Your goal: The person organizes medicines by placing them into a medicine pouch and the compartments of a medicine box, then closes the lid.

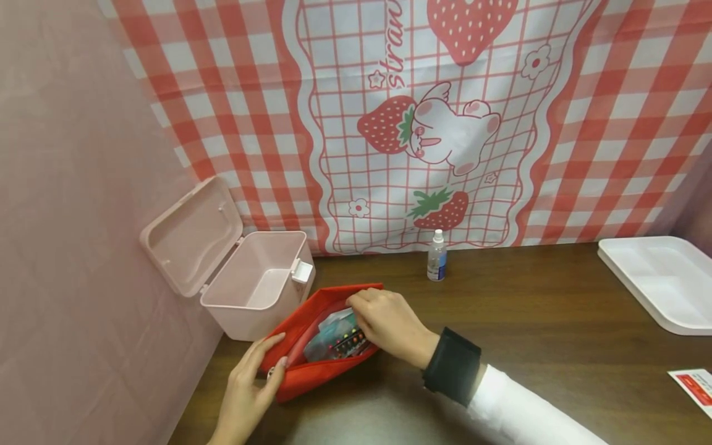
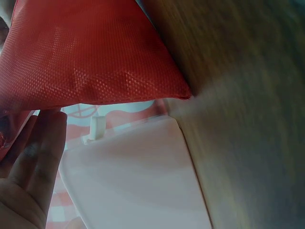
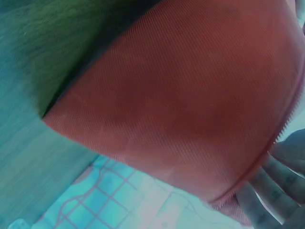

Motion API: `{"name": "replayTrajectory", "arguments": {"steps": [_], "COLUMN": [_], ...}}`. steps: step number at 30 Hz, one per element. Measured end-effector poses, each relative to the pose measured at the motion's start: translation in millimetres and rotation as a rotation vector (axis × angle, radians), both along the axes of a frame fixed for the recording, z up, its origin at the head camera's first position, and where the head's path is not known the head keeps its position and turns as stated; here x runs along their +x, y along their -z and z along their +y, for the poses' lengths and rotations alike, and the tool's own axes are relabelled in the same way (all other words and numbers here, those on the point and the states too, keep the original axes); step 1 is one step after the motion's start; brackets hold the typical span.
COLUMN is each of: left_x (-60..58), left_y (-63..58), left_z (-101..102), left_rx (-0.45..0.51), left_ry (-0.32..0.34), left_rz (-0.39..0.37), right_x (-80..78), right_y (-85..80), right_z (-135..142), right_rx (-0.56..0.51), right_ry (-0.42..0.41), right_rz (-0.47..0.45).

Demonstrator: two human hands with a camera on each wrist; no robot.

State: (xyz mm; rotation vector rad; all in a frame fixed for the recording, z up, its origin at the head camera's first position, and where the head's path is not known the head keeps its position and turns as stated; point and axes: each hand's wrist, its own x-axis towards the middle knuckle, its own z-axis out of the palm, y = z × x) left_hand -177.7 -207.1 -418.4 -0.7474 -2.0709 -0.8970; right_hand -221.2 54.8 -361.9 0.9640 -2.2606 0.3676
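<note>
Touching the 8 o'clock end of an unzipped red pouch (image 1: pixel 319 376), the left hand (image 1: pixel 245 383) has its fingers straight and apart from the thumb. At 2 o'clock, the right hand (image 1: pixel 392 318) bends its fingers over the mouth; its fingertips are hidden, so I cannot tell what they hold. The pouch, on the wooden table (image 1: pixel 512 321), contains clear packets (image 1: pixel 321 347) and a colour-dotted strip (image 1: pixel 349 343). From it, a pink box (image 1: pixel 241 322) stands at 10 o'clock, lid raised, a bottle (image 1: pixel 437 262) at 2, and a white tray (image 1: pixel 673 272) near 3.
</note>
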Motion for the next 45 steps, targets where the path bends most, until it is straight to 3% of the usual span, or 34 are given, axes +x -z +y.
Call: {"name": "replayTrajectory", "arguments": {"steps": [9, 16, 28, 34, 45], "left_x": [4.5, 4.7, 8.9, 10.7, 10.2], "left_y": [2.8, 5.3, 3.4, 1.3, 3.6], "left_z": [0, -1, 0, 0, 0], "left_rx": [-0.003, -0.007, -0.013, -0.018, -0.017], "left_ry": [-0.009, -0.012, -0.010, -0.017, -0.015], "left_rz": [-0.006, 0.010, -0.024, -0.028, -0.030], "right_x": [0.4, -7.2, -42.8, -61.8, -82.4], "right_y": [-11.1, -18.8, 2.3, 13.4, 23.7], "right_z": [19, 42, 83, 104, 122], "right_rx": [-0.209, -0.323, -0.283, -0.230, -0.181], "right_ry": [0.075, 0.187, 0.325, 0.383, 0.443], "right_rz": [0.106, 0.076, -0.068, -0.082, -0.194]}}
